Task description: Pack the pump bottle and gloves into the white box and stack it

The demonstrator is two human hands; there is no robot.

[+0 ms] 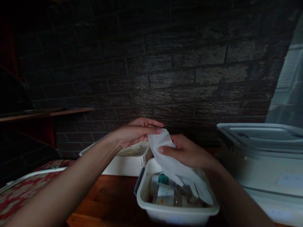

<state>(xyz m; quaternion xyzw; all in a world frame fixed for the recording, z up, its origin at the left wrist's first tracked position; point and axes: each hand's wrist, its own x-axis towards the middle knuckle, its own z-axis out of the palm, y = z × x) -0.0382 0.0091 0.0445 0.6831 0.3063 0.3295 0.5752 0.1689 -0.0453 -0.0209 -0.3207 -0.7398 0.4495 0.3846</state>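
Dark brick wall [151, 72] fills the upper frame above a reddish wooden counter [106, 195]. At the centre, a white glove [157, 146] is held by both hands: the left hand [136, 130] has its grip closed on the cuff edge, and the right hand [189, 154] pinches the glove lower down, thumb on top. Its fingers hang over an open white bin [177, 210], lower centre, containing a green-capped item [163, 179]. Behind it to the left sits a perforated basket [127, 165]; lidded boxes [260, 170] stand at right.
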